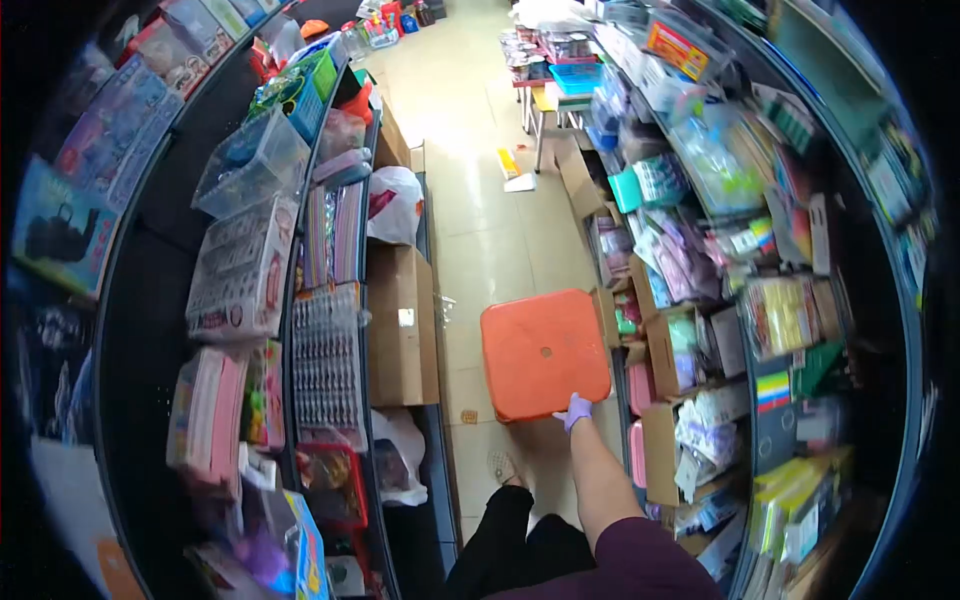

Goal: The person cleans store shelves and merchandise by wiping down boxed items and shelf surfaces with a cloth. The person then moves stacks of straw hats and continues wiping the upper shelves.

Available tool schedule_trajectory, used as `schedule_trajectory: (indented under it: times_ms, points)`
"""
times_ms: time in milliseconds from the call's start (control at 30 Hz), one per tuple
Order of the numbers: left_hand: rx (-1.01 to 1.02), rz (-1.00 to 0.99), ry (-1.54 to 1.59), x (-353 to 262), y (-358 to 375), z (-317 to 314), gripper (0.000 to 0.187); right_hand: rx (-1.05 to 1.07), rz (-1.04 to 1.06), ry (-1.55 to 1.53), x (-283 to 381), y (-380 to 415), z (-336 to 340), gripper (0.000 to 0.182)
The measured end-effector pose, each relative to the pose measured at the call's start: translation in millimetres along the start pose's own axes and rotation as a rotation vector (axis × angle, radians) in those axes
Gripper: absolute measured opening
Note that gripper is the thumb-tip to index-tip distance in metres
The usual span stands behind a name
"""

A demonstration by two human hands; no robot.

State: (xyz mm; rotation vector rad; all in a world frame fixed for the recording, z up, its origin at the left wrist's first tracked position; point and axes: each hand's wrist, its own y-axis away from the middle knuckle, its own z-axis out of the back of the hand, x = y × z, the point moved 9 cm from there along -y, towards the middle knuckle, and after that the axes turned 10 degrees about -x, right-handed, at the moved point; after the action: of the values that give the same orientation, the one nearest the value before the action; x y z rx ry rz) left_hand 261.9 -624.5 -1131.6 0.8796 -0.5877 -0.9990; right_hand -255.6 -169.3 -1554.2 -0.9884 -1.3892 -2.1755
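Observation:
An orange square stool [545,354] with a small hole in its top stands out in the aisle, low in front of me. My right hand [574,411], in a light purple glove, has its fingers closed on the stool's near right edge. The rest of my right arm reaches up from the bottom of the view in a dark purple sleeve. My left hand does not show. Below the stool are my black trousers and one light shoe [503,467] on the tiled floor.
Packed shelves line both sides, with a cardboard box [401,325] on the left and open boxes [661,452] on the right. Farther up the aisle, a yellow item [508,163] and a white one [520,183] lie on the floor near a blue tray [577,79].

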Motion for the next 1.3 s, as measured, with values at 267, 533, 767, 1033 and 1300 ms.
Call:
schedule_trajectory:
  times_ms: [267, 533, 767, 1033, 1300]
  points:
    - [-0.039, -0.022, 0.153, -61, -47, 173, 0.025, -0.018, -0.430, -0.517, 275, 37, -70, 0.044]
    - [-0.136, 0.010, 0.353, -196, -97, 373, 0.028, -0.014, -0.471, -0.468, 390, -87, -147, 0.051]
    - [-0.376, 0.130, 0.626, -284, -127, 515, 0.030, 0.106, -0.431, -0.133, 483, -165, -212, 0.058]
    - [-0.668, 0.052, 0.738, -306, -160, 622, 0.034, 0.056, -0.175, 0.247, 554, -203, -228, 0.054]
    - [-0.573, -0.046, 0.743, -320, -292, 671, 0.033, 0.500, -0.087, 0.337, 589, -97, -199, 0.028]
